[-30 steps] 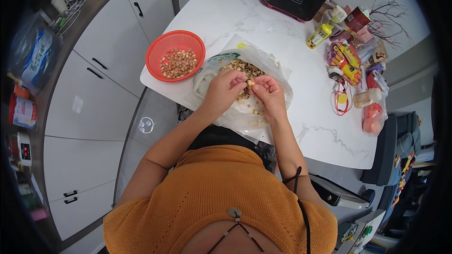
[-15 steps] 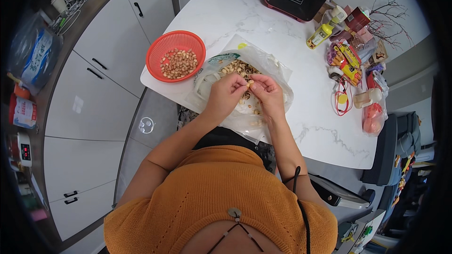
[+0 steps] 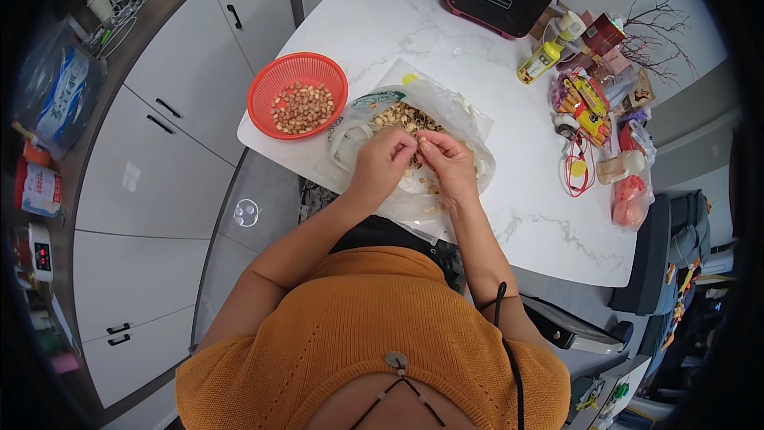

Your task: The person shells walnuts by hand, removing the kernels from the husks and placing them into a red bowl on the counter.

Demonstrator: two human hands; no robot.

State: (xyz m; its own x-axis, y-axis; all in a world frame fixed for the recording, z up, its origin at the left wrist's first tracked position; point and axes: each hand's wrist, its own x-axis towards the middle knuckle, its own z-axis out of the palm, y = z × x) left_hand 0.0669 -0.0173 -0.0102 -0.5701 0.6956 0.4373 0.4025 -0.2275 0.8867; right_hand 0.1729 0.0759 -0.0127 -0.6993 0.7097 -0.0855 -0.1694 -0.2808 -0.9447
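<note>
Tan pc: R fingers pinching, L hand nr.

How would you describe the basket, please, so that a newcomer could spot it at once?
Start at the white marbled table. Near its left corner, left of the plastic bag, sits the basket. Its round red rim sets it apart from the whitish bag.
</note>
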